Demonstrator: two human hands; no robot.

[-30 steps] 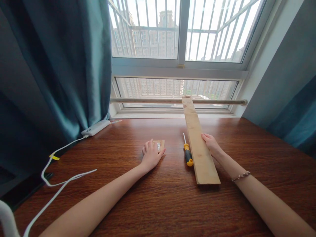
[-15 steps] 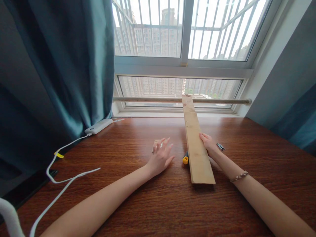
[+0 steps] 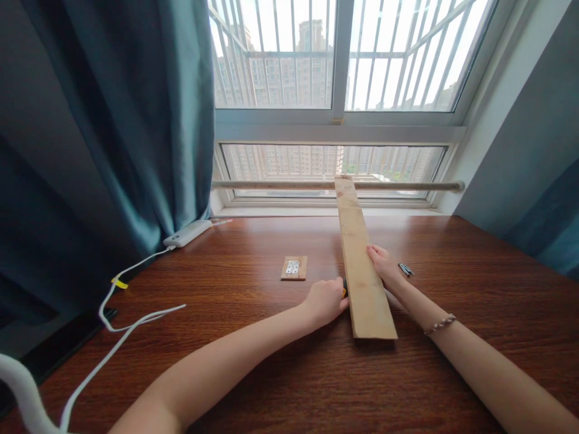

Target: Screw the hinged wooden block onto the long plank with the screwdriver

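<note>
Steadied plank [image 3: 368,307] on table [image 3: 253,361]; fastened nothing yet.
Gripped screwdriver [image 3: 344,288] in curled left hand [image 3: 326,299] beside plank's near end; pressed flat right hand [image 3: 382,265] to plank; noted hinged block [image 3: 294,267], loose fitting [image 3: 405,269] lying apart; leaned far end on rail [image 3: 280,185].

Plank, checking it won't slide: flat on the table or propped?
Propped: the plank slopes from the table up onto the window rail, right hand resting on its edge.

Plank [image 3: 364,271] on table [image 3: 253,374], hinge block [image 3: 294,268] left, clips [image 3: 405,269] right
</note>
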